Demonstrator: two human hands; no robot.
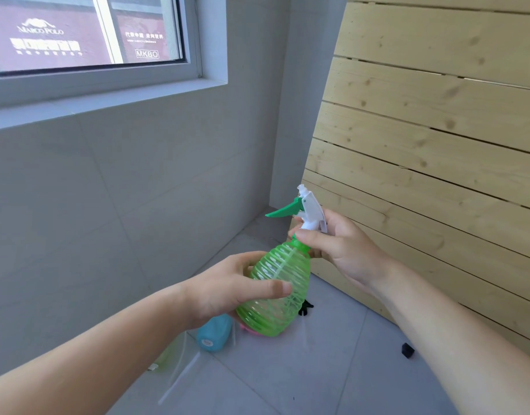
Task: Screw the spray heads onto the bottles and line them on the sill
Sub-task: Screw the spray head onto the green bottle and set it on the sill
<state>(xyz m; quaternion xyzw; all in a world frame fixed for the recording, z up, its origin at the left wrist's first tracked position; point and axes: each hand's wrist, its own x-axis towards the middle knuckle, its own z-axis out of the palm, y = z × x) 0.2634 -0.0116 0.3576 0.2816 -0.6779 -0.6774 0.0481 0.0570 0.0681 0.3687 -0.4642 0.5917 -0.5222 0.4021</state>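
From the head view, the left hand has its grip wrapped round the ribbed body of the green bottle, holding it tilted in the air above the tiled floor. The right hand has its grip pinched on the green collar below the white spray head. A blue bottle lies on the floor under the left wrist. The sill is up to the left, and a slatted wooden panel stands to the right.

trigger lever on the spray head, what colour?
Green: the trigger lever juts from the white spray head. Head view, the only one.
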